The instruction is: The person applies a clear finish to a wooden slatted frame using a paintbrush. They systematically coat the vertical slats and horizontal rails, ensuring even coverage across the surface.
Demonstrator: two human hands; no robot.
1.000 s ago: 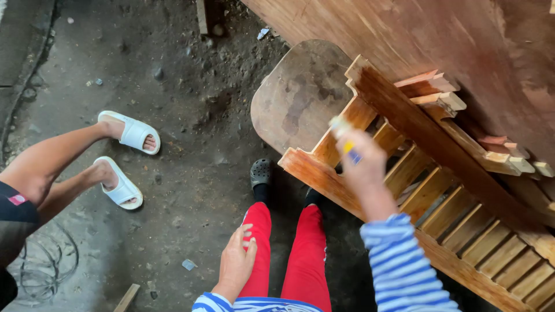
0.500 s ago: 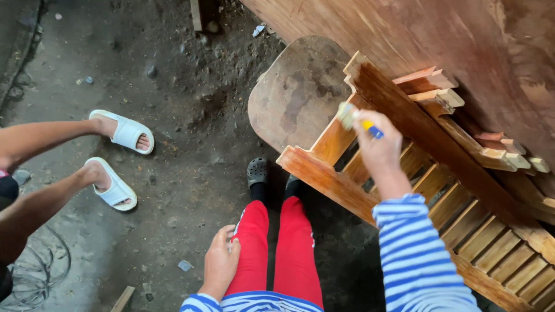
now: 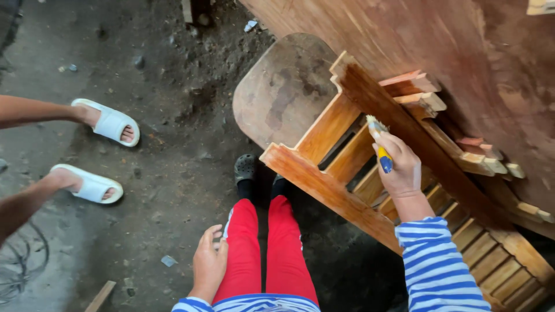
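Most of the brush [image 3: 379, 144] handle is hidden inside the right hand [image 3: 399, 167]. The slatted frame [image 3: 358, 173] runs off the bottom right edge. A bystander's legs [image 3: 34, 110] are cut off at left, above the sandals [image 3: 110, 123].

We see the slatted wooden frame [image 3: 358, 173] glowing orange-brown, glossy with reddish streaks, paler at its cut ends. Beside it, our right hand [image 3: 400, 170] grips a brush [image 3: 378, 141] with a yellow-and-blue handle and pale bristles. Our sleeve [image 3: 436, 263] below the frame shows blue and white stripes. Left of the frame, trousers [image 3: 266, 248] are bright red, shoes [image 3: 245, 169] dark grey. Far left of it, two white sandals [image 3: 110, 122] on a dark grey-brown floor [image 3: 162, 75].
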